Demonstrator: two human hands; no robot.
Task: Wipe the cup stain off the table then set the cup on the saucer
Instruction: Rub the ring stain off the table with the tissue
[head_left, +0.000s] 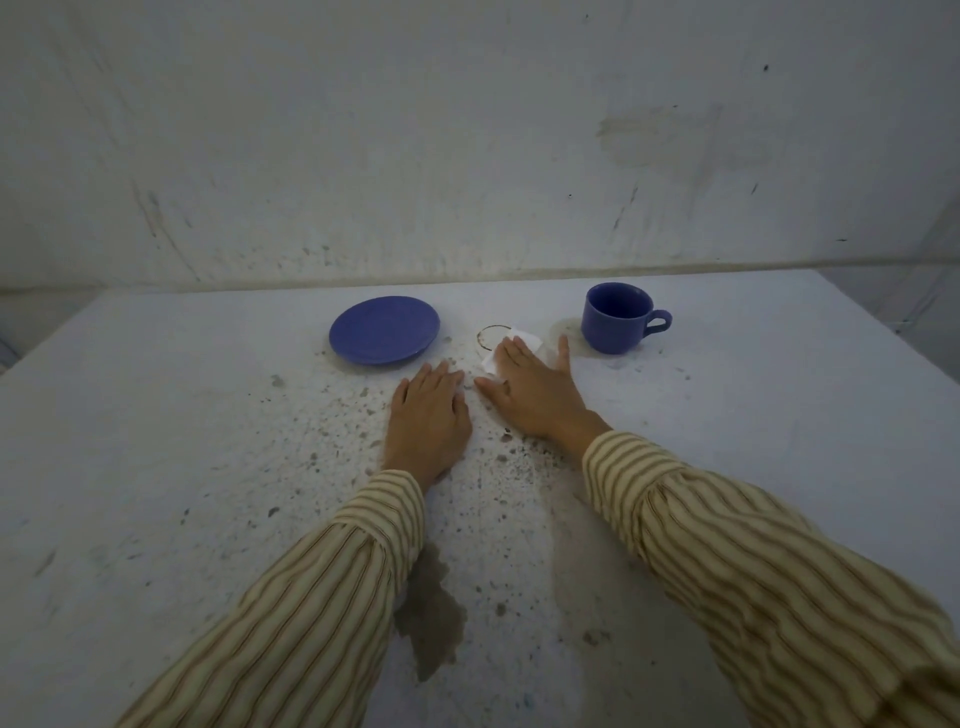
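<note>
A blue saucer (384, 329) lies on the white table (156, 415) at the back left. A blue cup (617, 318) stands upright at the back right, its handle pointing right. Between them is a brown ring stain (487, 335). My right hand (535, 392) lies flat, fingers spread, pressing a white tissue (530, 344) onto the table at the stain's right edge; part of the ring is covered. My left hand (428, 421) rests flat on the table just left of the right hand, holding nothing.
The table's back edge meets a grey, scuffed wall (467, 156). The tabletop is chipped and speckled around the hands. A dark patch (431, 618) lies on the table near me, between my striped sleeves. A faint round mark (566, 330) sits left of the cup.
</note>
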